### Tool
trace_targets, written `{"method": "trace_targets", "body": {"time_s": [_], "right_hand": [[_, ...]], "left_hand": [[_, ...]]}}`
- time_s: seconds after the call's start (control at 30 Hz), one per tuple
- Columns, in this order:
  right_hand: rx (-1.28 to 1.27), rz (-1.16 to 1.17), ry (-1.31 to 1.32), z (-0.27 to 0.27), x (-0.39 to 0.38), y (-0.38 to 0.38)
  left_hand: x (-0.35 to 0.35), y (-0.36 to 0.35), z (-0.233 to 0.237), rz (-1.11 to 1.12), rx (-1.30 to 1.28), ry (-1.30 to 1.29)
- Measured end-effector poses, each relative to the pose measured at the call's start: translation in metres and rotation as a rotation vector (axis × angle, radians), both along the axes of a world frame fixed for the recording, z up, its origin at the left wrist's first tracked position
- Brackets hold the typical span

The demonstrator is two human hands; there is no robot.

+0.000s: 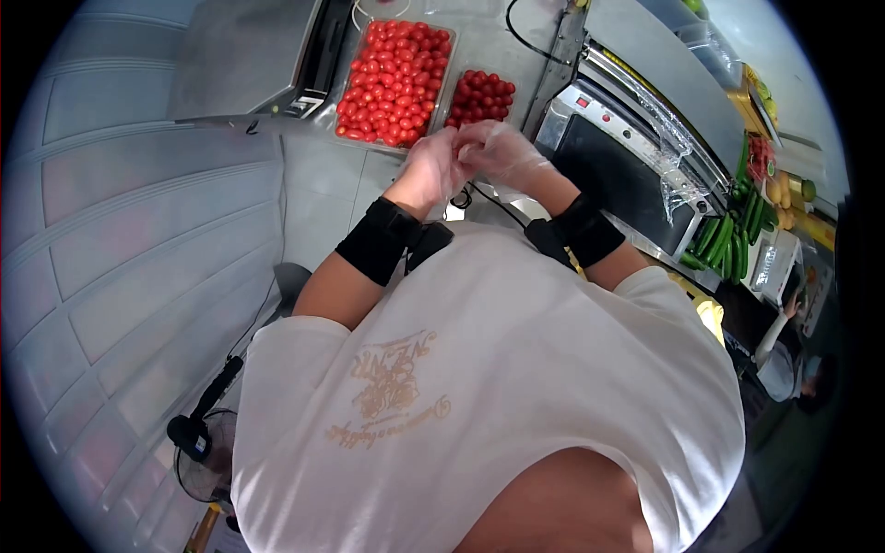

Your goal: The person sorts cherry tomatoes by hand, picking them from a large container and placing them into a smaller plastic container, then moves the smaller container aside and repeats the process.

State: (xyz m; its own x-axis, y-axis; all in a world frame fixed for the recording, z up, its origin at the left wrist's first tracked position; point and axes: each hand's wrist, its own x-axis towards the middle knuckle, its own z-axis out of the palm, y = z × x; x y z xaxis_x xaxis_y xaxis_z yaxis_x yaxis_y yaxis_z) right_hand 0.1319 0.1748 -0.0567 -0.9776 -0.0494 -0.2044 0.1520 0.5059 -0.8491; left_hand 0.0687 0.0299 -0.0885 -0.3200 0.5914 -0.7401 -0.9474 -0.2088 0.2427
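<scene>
My left hand (431,169) and my right hand (505,152), both in clear plastic gloves, meet in front of the counter's edge. Their fingers are drawn together and touch each other; whatever lies between them is hidden. Just beyond my left hand stands a large clear tray of red cherry tomatoes (392,83). A smaller clear container of darker red cherry tomatoes (481,96) sits beside it, right behind my fingers. Black bands wrap both wrists.
To the right is a wrapping machine (599,157) with loose plastic film (678,170). Farther right lie green cucumbers (724,241), and a person (784,369) is there. A metal panel (240,55) stands at upper left, a fan (205,452) at lower left.
</scene>
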Motion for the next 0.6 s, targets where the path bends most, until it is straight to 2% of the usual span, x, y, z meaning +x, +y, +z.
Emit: {"method": "trace_targets", "body": {"time_s": [0.07, 0.13, 0.2, 0.23, 0.3, 0.33, 0.4, 0.43, 0.47, 0.5, 0.53, 0.57, 0.6], "right_hand": [[0.095, 0.089, 0.199, -0.016, 0.0, -0.001], [0.133, 0.081, 0.227, -0.016, -0.001, 0.003], [-0.035, -0.028, -0.077, -0.007, -0.006, 0.005], [-0.036, -0.029, -0.072, -0.009, -0.01, 0.007], [0.066, -0.146, -0.002, -0.02, -0.023, 0.013], [0.062, -0.141, 0.001, -0.024, -0.029, 0.013], [0.369, -0.006, -0.044, -0.033, -0.045, 0.012], [0.444, -0.015, -0.054, -0.049, -0.051, 0.011], [0.441, -0.012, -0.046, -0.065, -0.055, 0.01], [0.562, 0.022, -0.047, -0.08, -0.058, 0.011], [0.684, 0.055, -0.048, -0.087, -0.061, 0.012], [0.684, 0.057, -0.039, -0.08, -0.06, 0.013], [0.646, 0.052, -0.064, -0.065, -0.056, 0.013]], "left_hand": [[-0.003, 0.004, -0.017, 0.014, 0.1, -0.036], [-0.005, 0.007, -0.022, 0.021, 0.199, -0.068], [-0.004, 0.007, -0.016, 0.035, 0.196, -0.072], [-0.004, 0.005, -0.008, 0.033, 0.195, -0.067], [-0.007, -0.001, 0.015, -0.177, -0.033, 0.053], [-0.008, -0.006, 0.025, -0.171, -0.038, 0.055], [-0.011, -0.017, 0.04, -0.393, -0.276, 0.291], [-0.014, -0.022, 0.042, -0.386, -0.283, 0.296], [-0.016, -0.027, 0.043, -0.459, -0.328, 0.415], [-0.02, -0.033, 0.044, -0.532, -0.373, 0.535], [-0.031, -0.047, 0.021, -0.526, -0.378, 0.54], [-0.048, -0.066, -0.02, -0.607, -0.393, 0.946], [-0.058, -0.077, -0.042, -0.677, -0.398, 1.354]]}}
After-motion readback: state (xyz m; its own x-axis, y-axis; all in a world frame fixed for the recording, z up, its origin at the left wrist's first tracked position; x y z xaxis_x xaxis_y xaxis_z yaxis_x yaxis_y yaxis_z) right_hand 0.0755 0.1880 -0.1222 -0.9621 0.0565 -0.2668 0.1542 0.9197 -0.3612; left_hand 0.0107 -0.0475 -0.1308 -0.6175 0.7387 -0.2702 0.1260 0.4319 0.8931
